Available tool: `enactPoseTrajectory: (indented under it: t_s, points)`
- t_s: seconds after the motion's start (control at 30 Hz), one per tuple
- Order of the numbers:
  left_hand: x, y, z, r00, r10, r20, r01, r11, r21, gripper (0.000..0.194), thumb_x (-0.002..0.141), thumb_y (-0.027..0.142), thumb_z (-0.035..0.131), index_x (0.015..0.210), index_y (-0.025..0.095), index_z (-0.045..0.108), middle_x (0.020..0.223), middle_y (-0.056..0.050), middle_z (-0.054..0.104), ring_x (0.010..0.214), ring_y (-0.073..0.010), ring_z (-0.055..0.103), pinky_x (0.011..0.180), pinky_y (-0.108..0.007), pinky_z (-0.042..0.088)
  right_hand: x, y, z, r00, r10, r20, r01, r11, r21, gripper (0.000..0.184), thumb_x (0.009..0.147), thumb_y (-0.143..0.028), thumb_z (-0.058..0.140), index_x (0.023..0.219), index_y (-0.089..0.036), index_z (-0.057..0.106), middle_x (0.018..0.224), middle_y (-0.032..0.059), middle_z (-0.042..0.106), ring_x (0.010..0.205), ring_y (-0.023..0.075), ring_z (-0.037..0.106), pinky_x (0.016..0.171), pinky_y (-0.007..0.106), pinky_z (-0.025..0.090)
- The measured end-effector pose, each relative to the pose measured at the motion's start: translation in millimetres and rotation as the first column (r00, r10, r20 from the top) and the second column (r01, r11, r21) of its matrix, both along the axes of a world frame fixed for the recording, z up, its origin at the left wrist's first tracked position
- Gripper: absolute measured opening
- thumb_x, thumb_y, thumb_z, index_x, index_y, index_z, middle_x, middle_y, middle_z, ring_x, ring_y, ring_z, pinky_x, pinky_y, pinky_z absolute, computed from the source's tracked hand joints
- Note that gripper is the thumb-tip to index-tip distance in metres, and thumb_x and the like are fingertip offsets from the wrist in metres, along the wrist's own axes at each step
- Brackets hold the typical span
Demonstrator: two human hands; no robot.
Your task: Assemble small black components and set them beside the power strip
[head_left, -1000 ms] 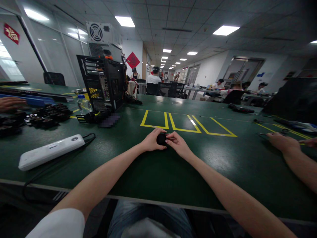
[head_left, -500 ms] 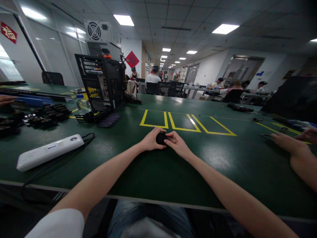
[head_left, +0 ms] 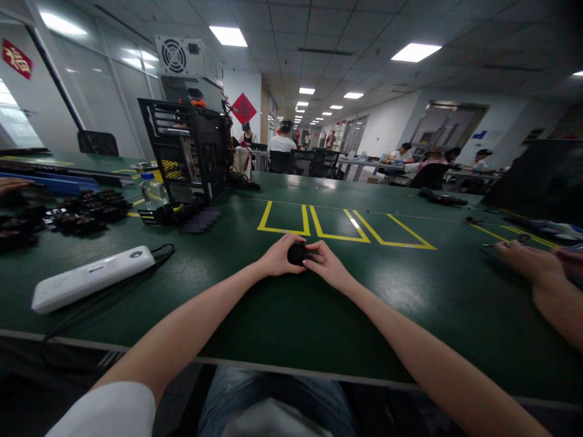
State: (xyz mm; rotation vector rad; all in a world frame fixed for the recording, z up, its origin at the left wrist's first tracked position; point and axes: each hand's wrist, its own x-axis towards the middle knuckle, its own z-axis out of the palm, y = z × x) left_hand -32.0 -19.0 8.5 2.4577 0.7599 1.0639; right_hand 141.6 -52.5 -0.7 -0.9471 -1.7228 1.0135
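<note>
A small black rounded part (head_left: 297,254) is between my two hands, just above or on the green table (head_left: 291,321); its exact kind is too small to make out. My left hand (head_left: 277,255) curves around its left side, thumb below and fingers above. From the right, my right hand (head_left: 324,261) pinches the part's edge with its fingertips. Just beyond my hands lie yellow tape outlines (head_left: 285,232) on the tabletop.
On the left lie a white power strip (head_left: 93,278) with a black cable and a pile of black parts (head_left: 86,212). An opened computer case (head_left: 186,149) stands behind them beside a plastic bottle (head_left: 153,193). Another person's hand (head_left: 528,260) works at the right.
My right fingertips have shifted slightly on the black part, and more of its face now shows. My left hand keeps its place. The other person's hands at the right moved a little.
</note>
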Motion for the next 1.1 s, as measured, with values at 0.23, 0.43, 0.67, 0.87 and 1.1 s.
enactPoseTrajectory:
  t_s: [0.23, 0.43, 0.67, 0.87, 1.1]
  points:
    - [-0.8, -0.3, 0.5, 1.000, -0.002, -0.004, 0.002, 1.000, -0.016, 0.059, 0.054, 0.028, 0.069, 0.106, 0.021, 0.043, 0.102, -0.005, 0.047, 0.093, -0.0209, 0.048, 0.079, -0.035, 0.041, 0.0, 4.4, -2.8, 0.996, -0.081, 0.024, 0.081, 0.997, 0.018, 0.025, 0.070, -0.030, 0.056, 0.092, -0.022, 0.047, 0.097, 0.0016, 0.053, 0.087, 0.0163, 0.057, 0.077, 0.034, 0.047]
    - [-0.3, -0.1, 0.0, 1.000, 0.008, -0.006, -0.008, 1.000, -0.016, 0.060, 0.053, 0.028, 0.070, 0.107, 0.021, 0.043, 0.103, -0.005, 0.047, 0.094, -0.0212, 0.047, 0.080, -0.036, 0.040, 2.5, 4.2, 0.1, 0.998, -0.030, 0.052, 0.030, 0.999, -0.015, 0.029, 0.070, -0.026, 0.058, 0.096, -0.021, 0.047, 0.102, 0.0037, 0.053, 0.095, 0.0182, 0.055, 0.084, 0.037, 0.044]
    - [-0.7, -0.2, -0.2, 1.000, 0.002, -0.010, -0.002, 1.000, -0.010, 0.059, 0.054, 0.028, 0.069, 0.107, 0.021, 0.043, 0.101, -0.005, 0.047, 0.093, -0.0209, 0.047, 0.079, -0.035, 0.041, 1.3, 3.8, -0.8, 0.998, 0.013, -0.063, -0.014, 1.000, -0.021, 0.025, 0.068, -0.027, 0.060, 0.088, -0.021, 0.046, 0.096, 0.0011, 0.052, 0.085, 0.0150, 0.058, 0.077, 0.032, 0.046]
    - [0.0, 1.4, -0.6, 1.000, 0.010, -0.011, -0.010, 1.000, -0.004, 0.059, 0.053, 0.030, 0.070, 0.105, 0.020, 0.043, 0.100, -0.005, 0.047, 0.093, -0.0212, 0.048, 0.080, -0.036, 0.040, 1.4, 8.0, -1.9, 0.997, -0.076, -0.010, 0.076, 0.997, 0.017, 0.028, 0.068, -0.028, 0.059, 0.092, -0.021, 0.048, 0.095, 0.0021, 0.054, 0.087, 0.0161, 0.057, 0.082, 0.036, 0.044]
    - [-0.9, 1.9, -1.5, 1.000, 0.001, -0.006, -0.001, 1.000, 0.010, 0.059, 0.053, 0.028, 0.069, 0.106, 0.020, 0.043, 0.101, -0.005, 0.047, 0.093, -0.0204, 0.047, 0.080, -0.034, 0.040, 3.8, 6.1, -0.1, 1.000, 0.018, -0.020, -0.018, 1.000, -0.010, 0.033, 0.064, -0.023, 0.064, 0.092, -0.021, 0.047, 0.097, 0.0018, 0.053, 0.093, 0.0172, 0.056, 0.085, 0.037, 0.043]
